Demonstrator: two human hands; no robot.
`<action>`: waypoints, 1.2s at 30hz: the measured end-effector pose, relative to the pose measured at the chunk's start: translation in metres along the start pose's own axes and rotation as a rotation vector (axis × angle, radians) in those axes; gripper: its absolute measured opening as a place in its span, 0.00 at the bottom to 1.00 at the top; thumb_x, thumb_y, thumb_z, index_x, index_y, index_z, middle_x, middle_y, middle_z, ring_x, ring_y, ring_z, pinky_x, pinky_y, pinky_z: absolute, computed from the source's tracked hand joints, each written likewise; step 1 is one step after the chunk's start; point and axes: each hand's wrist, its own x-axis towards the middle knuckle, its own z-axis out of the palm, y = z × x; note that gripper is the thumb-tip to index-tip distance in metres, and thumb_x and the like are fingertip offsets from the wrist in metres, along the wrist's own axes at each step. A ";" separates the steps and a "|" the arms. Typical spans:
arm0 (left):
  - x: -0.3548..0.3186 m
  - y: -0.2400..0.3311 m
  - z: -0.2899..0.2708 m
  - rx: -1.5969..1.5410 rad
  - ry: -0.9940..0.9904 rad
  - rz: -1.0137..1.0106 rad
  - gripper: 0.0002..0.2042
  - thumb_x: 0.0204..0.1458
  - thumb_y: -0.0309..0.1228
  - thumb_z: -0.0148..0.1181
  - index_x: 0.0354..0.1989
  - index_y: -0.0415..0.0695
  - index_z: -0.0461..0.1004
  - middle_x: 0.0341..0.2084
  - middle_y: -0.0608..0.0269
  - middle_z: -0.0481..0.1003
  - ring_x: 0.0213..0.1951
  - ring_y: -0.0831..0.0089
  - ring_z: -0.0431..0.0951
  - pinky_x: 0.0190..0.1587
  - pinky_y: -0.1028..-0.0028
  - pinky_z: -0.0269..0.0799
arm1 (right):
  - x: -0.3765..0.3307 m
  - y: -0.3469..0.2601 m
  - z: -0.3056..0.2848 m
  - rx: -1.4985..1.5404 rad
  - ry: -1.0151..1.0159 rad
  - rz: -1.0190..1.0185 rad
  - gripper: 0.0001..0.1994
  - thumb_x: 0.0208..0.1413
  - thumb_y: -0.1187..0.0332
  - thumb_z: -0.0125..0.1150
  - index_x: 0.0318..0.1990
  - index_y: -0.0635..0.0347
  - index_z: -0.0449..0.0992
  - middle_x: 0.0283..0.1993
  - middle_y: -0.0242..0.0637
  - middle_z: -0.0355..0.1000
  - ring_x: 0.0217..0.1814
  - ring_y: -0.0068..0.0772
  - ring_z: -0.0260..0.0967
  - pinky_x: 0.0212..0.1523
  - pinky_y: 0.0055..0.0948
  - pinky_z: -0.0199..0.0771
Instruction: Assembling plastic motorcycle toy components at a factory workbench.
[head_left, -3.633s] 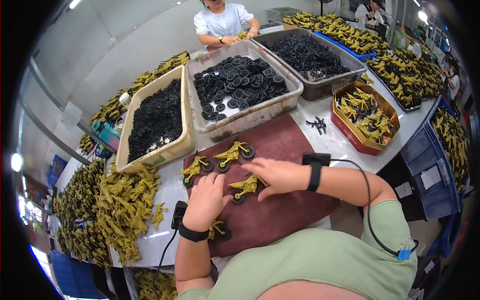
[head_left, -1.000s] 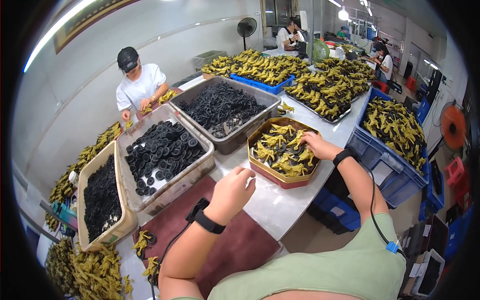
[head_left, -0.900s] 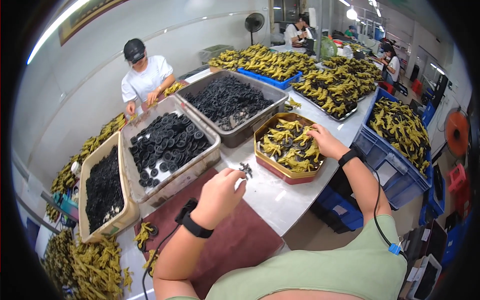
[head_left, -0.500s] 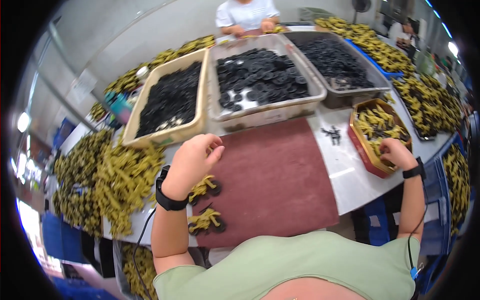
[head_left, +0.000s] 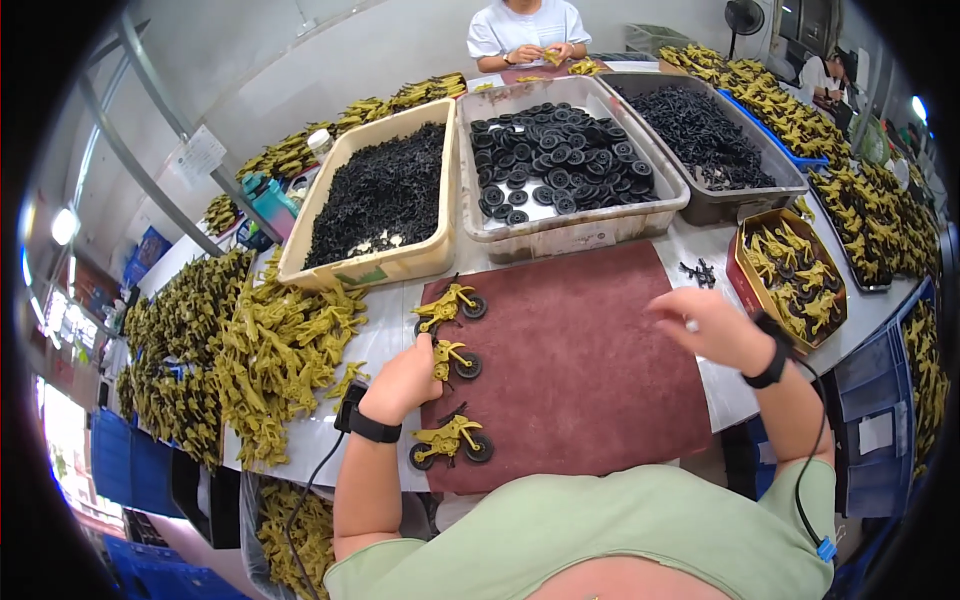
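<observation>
Three yellow toy motorcycles with black wheels stand in a column along the left edge of a dark red mat. My left hand has its fingers closed round the left part of the middle toy motorcycle, covering its rear. Just beyond lies the far toy motorcycle, and nearer to me is the close one. Over the mat's right edge hovers my right hand, fingers apart, with nothing that I can make out in it. A red and gold tin holding more yellow toy motorcycles stands to its right.
Across the far side sit a cream bin of small black parts, a clear-grey bin of black wheels and a grey bin of black pieces. Yellow parts heap at left. Small black pieces lie near the tin. Opposite, a person handles yellow parts.
My right hand has come out of the tin and moved left to the mat's edge. My left hand has lowered onto the middle toy motorcycle. The view has shifted slightly.
</observation>
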 end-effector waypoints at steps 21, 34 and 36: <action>0.075 -0.022 0.004 0.023 0.187 0.038 0.35 0.37 0.33 0.71 0.57 0.41 0.62 0.48 0.48 0.69 0.51 0.51 0.69 0.52 0.59 0.66 | -0.117 0.130 -0.126 -0.299 0.703 0.819 0.16 0.51 0.65 0.61 0.44 0.68 0.75 0.40 0.51 0.75 0.43 0.44 0.73 0.45 0.35 0.71; 0.086 -0.029 0.008 -0.015 0.214 0.067 0.21 0.35 0.26 0.63 0.41 0.34 0.71 0.36 0.43 0.71 0.42 0.48 0.71 0.46 0.60 0.69 | -0.131 0.144 -0.102 -0.576 0.411 0.976 0.17 0.50 0.61 0.63 0.42 0.64 0.77 0.41 0.52 0.73 0.44 0.51 0.71 0.45 0.42 0.70; 0.081 -0.020 0.004 0.003 0.315 0.096 0.19 0.35 0.25 0.62 0.39 0.34 0.71 0.34 0.43 0.71 0.41 0.47 0.71 0.45 0.60 0.69 | -0.132 0.136 -0.095 -0.842 0.646 0.848 0.18 0.49 0.58 0.64 0.41 0.62 0.76 0.41 0.51 0.68 0.44 0.53 0.69 0.46 0.43 0.70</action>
